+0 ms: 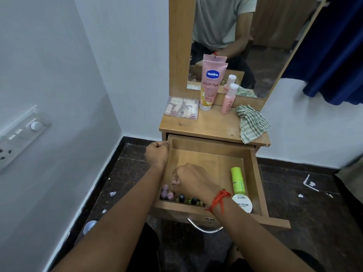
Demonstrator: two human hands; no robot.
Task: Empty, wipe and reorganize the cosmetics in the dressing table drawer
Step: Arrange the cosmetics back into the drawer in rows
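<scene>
- A wooden dressing table stood against a white wall, its drawer pulled open.
- Nail polish bottles lined the drawer's front-left corner.
- The right hand curled over them; its grip was unclear.
- The left hand curled at the drawer's left rim; its grip was unclear too.

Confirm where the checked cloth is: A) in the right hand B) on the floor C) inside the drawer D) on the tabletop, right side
D: the checked cloth lies crumpled on the tabletop to the right of the pink bottle, its corner hanging over the front edge above the open drawer.
</scene>
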